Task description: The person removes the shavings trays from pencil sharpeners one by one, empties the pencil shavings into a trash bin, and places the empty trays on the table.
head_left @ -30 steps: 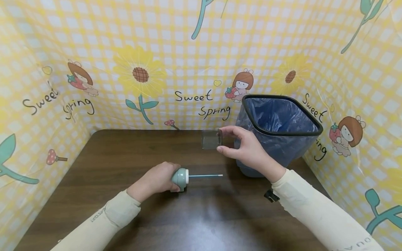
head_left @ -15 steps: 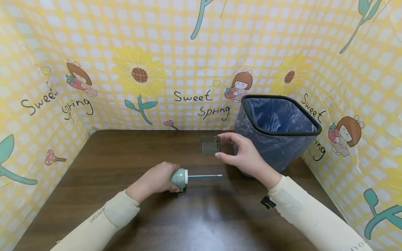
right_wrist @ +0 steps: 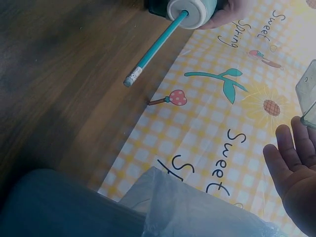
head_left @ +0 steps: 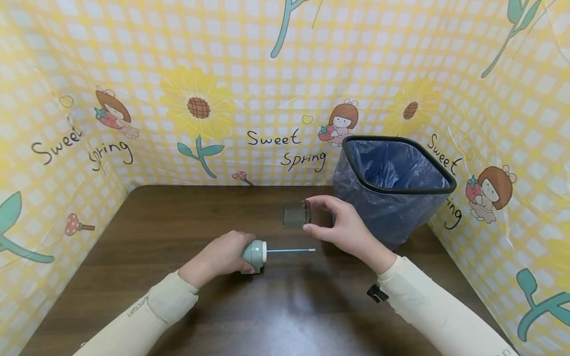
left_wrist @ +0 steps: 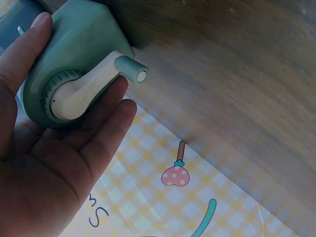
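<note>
My left hand [head_left: 218, 254] grips a green hand-crank pencil sharpener [head_left: 255, 253] low over the table. In the left wrist view its cream crank arm [left_wrist: 81, 94] and green knob [left_wrist: 129, 68] face the palm. A blue pencil [head_left: 289, 250] sticks out of the white front ring, eraser end pointing right. Thumb and fingers of my right hand [head_left: 345, 222] pinch one end of a small smoky, see-through shavings drawer [head_left: 295, 215]. It is held up behind and above the pencil, apart from the sharpener. In the right wrist view only the drawer's edge [right_wrist: 308, 94] shows.
A bin [head_left: 378, 212] lined with a bluish plastic bag stands at the back right, close behind my right hand. Yellow checked cloth [head_left: 267, 99] walls in the back and sides of the dark wooden table [head_left: 178, 212].
My right hand has come down and slightly nearer and left, lowering the shavings drawer toward the pencil's level. The left hand and the sharpener stay in place.
</note>
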Demonstrator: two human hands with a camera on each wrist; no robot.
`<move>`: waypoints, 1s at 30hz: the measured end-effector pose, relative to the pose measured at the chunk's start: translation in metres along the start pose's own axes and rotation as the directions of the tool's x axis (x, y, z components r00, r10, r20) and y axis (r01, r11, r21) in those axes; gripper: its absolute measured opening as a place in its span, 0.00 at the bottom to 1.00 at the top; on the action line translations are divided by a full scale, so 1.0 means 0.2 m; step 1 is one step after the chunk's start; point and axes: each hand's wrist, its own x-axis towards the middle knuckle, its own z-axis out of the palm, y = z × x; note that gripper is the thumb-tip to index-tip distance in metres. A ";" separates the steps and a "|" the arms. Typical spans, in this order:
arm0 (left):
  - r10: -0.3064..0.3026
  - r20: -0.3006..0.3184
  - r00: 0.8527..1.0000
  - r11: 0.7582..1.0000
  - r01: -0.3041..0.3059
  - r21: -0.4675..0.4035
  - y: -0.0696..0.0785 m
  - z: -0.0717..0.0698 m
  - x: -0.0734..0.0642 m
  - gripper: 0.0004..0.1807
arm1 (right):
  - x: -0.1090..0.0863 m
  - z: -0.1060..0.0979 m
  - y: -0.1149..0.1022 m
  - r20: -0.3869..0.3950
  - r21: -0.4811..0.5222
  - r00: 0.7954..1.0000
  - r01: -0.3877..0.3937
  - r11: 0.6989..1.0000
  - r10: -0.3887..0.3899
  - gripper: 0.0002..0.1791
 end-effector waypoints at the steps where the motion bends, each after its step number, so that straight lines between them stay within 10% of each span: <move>1: 0.001 0.000 1.000 1.000 -0.001 -0.001 0.00 0.00 0.00 0.31 | 0.00 0.00 0.00 -0.001 0.002 1.000 0.002 1.000 -0.002 0.29; 30: -0.002 0.003 1.000 1.000 0.003 -0.009 0.00 0.00 -0.01 0.30 | -0.07 0.10 0.10 -0.003 0.029 1.000 0.000 1.000 0.000 0.29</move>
